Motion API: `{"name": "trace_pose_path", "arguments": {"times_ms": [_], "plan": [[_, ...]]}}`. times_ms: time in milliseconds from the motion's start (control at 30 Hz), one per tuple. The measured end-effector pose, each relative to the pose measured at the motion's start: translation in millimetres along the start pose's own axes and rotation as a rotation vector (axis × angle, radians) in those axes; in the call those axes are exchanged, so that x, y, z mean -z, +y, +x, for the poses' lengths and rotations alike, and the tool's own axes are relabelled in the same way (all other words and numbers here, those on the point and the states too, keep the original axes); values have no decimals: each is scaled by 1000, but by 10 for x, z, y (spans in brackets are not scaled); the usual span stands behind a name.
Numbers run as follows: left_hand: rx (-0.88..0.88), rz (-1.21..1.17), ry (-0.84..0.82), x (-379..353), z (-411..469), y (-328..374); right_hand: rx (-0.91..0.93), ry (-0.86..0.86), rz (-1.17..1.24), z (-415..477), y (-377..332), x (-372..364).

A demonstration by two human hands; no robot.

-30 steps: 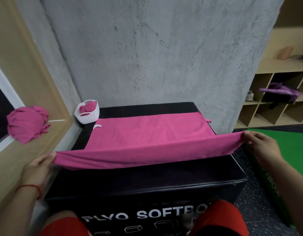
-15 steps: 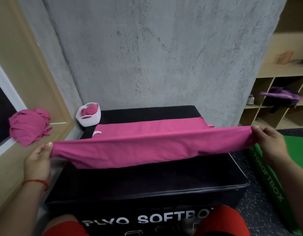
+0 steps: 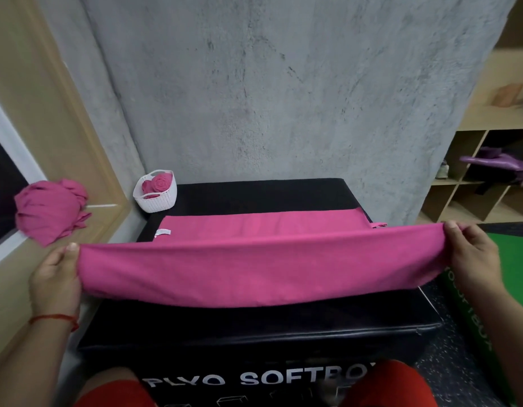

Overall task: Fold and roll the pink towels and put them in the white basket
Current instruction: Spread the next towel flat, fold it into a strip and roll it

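Mid-frame over the counter (image 3: 254, 324), left hand (image 3: 56, 277) and right hand (image 3: 471, 257) pinch the towel (image 3: 254, 268) by its near corners, higher than before: fold-over looks underway, basket (image 3: 156, 198) waits left of centre.

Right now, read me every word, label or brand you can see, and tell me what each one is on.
"PLYO SOFTBO": white letters on the front of the black box, the end hidden by a knee.
Dark lettering down the green box: too blurred to read surely.
White tag on the pink towel: too small to read.
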State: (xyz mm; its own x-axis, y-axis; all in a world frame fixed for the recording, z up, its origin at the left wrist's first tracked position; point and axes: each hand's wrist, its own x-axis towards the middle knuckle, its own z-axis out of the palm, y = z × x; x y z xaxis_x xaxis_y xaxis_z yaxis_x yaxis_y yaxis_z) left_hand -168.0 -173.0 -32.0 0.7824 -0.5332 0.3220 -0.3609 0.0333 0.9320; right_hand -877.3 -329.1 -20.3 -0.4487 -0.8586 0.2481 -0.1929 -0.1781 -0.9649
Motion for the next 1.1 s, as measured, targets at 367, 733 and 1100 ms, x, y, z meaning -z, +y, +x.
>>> {"name": "trace_pose_path", "arguments": {"times_ms": [367,733,1100], "plan": [[-50,105,-20,-592,530,-25,29,54,-125,588,143,-576],[2,293,-20,-1738,1508,-471,12,62,-303,1820,756,-1650],[60,633,-133,-2801,1894,-1939,-145,5,-748,1938,1866,-2571]]}}
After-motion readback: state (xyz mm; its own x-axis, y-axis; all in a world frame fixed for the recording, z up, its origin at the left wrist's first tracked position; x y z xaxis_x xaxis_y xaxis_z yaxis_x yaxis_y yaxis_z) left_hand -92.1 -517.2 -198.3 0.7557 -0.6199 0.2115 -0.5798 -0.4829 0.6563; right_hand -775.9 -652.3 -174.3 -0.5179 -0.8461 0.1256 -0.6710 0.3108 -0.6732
